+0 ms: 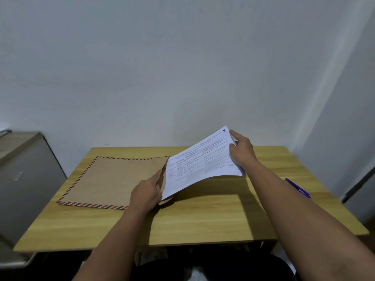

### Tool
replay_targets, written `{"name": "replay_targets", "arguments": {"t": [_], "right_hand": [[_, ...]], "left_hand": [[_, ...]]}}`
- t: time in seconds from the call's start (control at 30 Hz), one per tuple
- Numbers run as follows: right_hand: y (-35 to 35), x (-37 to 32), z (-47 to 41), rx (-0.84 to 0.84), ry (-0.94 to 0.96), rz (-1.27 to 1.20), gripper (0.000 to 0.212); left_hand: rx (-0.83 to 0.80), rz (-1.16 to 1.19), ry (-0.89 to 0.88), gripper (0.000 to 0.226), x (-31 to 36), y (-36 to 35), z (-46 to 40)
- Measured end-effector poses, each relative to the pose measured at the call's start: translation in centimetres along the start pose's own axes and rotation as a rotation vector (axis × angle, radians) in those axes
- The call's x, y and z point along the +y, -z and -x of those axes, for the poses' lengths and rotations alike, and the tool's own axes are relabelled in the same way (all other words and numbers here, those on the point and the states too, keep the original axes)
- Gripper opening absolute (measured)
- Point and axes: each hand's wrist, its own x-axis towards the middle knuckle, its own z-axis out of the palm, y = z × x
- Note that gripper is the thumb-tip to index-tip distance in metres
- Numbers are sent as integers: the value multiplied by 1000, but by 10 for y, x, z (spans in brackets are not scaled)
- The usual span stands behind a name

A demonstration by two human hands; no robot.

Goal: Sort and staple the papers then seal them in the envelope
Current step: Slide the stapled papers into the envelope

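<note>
Head view: a wooden table (203, 220) fills the lower middle of the frame, set against a pale wall. At centre left lies a brown envelope (113, 179) with a red-and-dark striped border, flat on the table, its open mouth facing right.

The left hand (147, 194), just below centre, pinches the upper lip of that mouth between thumb and fingers and lifts it a little, so the opening gapes.

The right hand (241, 148), at centre right, grips the far right end of the papers (200, 165), thumb on top and fingers curled beneath. The printed stack slants down to the left, raised at the right; its left edge sits right at the envelope mouth and seems just inside the lip, though how deep it has gone I cannot tell. A handwritten "2" shows in the sheet's upper right corner.

At the right edge of the table lies a purple object (298, 187), possibly the stapler; it is partly hidden behind the right forearm.

Judging from this, sorting and stapling look finished: the sheets move as one squared stack, although no staple can be made out. Insertion is the step in hand. What remains is sliding the papers fully in, then closing and sealing the flap.
</note>
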Motion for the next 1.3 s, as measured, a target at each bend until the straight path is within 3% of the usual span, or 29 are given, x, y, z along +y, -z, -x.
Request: {"name": "replay_targets", "arguments": {"t": [0.3,0.57,0.8,0.93,1.3], "right_hand": [[-27,-2,21,48,7,-29,61],[-56,-11,36,41,52,13,62],[-90,-15,48,20,80,98,67],[-97,-16,56,-104,125,162,62],[-86,-14,52,-130,123,331,39]], "left_hand": [[18,30,-2,51,13,0,4],[56,8,-22,62,39,-2,3],[102,70,-69,49,75,5,9],[125,60,-60,51,84,5,9],[139,79,-66,55,93,5,13]]}}
